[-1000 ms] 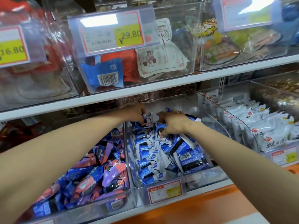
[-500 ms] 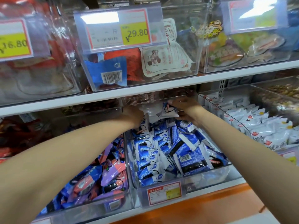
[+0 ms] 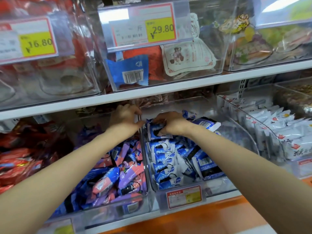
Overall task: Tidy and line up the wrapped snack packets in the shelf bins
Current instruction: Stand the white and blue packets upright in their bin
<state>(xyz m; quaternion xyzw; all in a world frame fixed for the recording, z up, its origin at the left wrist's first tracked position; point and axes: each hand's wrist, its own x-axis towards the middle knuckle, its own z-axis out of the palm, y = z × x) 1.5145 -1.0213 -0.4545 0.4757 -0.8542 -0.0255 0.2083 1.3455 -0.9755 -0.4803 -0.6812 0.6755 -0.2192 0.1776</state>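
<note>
Well back in the clear middle bin (image 3: pixel 217 188), the right hand (image 3: pixel 170 123) reaches in with its fingers curled down over a blue-and-white packet (image 3: pixel 156 132), pinching it at its top edge. That packet stands at the rear end of a row of like packets (image 3: pixel 163 163), which runs along the bin's left side, each one leaning on the next, down to the front wall. To the right of the row, more blue-and-white packets (image 3: pixel 201 163) lie loose and crossed over one another.

The left hand (image 3: pixel 125 118) sits just beside the right one, at the top of the clear divider wall (image 3: pixel 145 166) between the middle bin and the left bin (image 3: pixel 118 210). Its fingers are bent over that edge and seem to hook it, but I cannot tell whether they truly grasp it.

The left bin holds a jumble of pink, purple and blue packets (image 3: pixel 116 176). On the other side, the right bin (image 3: pixel 244 132) holds white packets (image 3: pixel 276 134) standing in close ranks. A red-and-yellow label (image 3: pixel 184 196) is fixed to the middle bin's front.

Above the hands runs a white shelf board (image 3: pixel 168 89). On it stands a clear upper bin (image 3: pixel 219 48) with a price tag reading 29.80 (image 3: pixel 160 30), and inside it a blue packet with a barcode (image 3: pixel 130 71).
</note>
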